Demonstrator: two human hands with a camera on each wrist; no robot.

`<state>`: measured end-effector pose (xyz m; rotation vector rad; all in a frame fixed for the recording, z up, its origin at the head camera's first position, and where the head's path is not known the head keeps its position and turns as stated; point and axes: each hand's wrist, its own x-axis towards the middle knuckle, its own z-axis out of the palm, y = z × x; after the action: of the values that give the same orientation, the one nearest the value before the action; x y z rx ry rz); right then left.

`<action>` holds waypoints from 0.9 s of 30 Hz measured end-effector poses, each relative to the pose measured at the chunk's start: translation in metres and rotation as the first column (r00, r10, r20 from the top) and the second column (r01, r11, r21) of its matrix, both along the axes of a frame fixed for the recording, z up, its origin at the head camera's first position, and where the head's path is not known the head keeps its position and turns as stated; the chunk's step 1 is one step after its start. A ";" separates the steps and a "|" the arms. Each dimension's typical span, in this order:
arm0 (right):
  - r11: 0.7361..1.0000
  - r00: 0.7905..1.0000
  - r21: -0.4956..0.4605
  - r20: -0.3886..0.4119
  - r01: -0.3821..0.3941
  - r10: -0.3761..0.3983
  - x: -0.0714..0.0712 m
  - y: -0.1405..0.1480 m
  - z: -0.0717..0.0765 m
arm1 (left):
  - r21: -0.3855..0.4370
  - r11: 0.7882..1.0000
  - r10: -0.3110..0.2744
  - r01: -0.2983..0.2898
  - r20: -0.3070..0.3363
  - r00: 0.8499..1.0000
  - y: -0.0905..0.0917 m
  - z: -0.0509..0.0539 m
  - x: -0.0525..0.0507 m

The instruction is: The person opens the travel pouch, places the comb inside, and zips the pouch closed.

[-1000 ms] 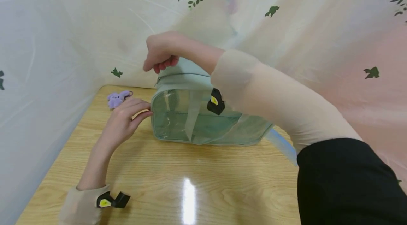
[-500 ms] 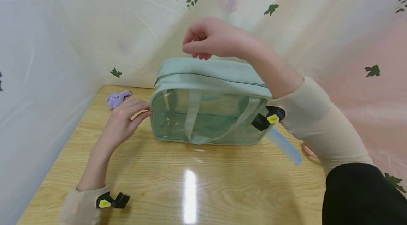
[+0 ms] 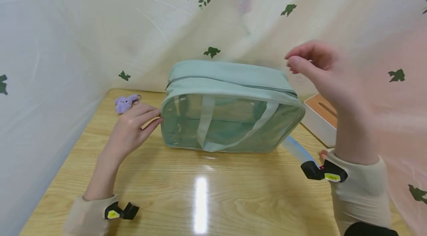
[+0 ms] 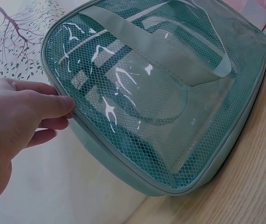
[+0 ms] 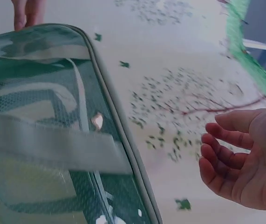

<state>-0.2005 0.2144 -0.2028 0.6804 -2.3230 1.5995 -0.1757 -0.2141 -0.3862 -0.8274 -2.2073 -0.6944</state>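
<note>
A pale green toiletry bag with a clear front panel and a strap handle stands upright on the wooden table. My left hand pinches its left edge between thumb and fingers; the left wrist view shows the thumb on the piping. Up in the air to the right of the bag is my right hand, apart from it, its fingers loosely bent around nothing. In the right wrist view that hand likewise holds nothing. Along the bag's top runs a zipper, whose pull I cannot make out.
A small purple plush keychain lies behind my left hand. At the right are a white box with an orange-brown top and a translucent blue strip, partly behind the bag. A printed cloth hangs behind the table.
My right hand has swept from above the bag's left end across to the right, off the bag. The left hand has kept its pinch on the left edge. The white box has come into sight.
</note>
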 end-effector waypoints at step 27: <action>0.955 0.942 0.193 0.207 0.226 -0.264 0.011 0.136 -0.175 | -0.014 1.000 -0.002 0.000 -0.122 0.993 0.002 -0.002 -0.002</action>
<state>-0.1894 0.3504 -0.3782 0.2274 -2.6084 1.4503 -0.1773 -0.2119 -0.3877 -0.8555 -2.1044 -0.6136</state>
